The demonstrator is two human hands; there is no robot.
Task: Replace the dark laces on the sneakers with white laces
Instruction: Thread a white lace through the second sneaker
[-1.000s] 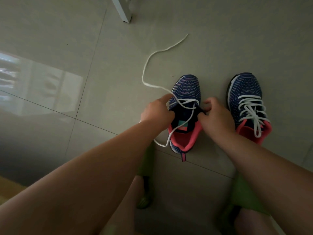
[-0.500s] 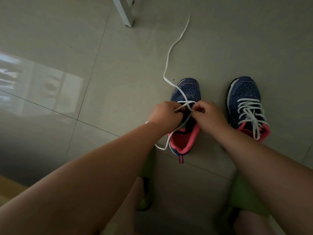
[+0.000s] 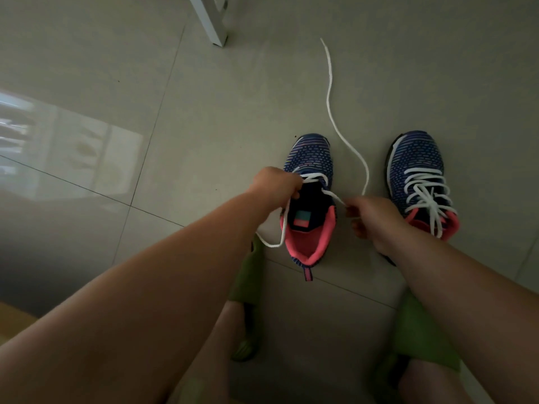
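Observation:
Two blue knit sneakers with pink linings stand on the tiled floor. The left sneaker (image 3: 310,199) has a white lace (image 3: 331,106) through only its lowest eyelets. My left hand (image 3: 277,183) grips that shoe's left eyelet edge, and a short lace end curls out below my wrist. My right hand (image 3: 370,218) pinches the lace just right of the shoe. Its long free end arcs up across the floor. The right sneaker (image 3: 417,176) is fully laced in white, and my right wrist partly covers its heel.
A white furniture leg (image 3: 211,21) stands at the top centre. My feet in green slippers (image 3: 248,287) rest on the floor under my forearms. A bright window reflection lies on the tiles at far left.
My right hand has pulled away from the shoe's tongue to the right, drawing the lace through. The long free end has swung from left of the shoe to its right.

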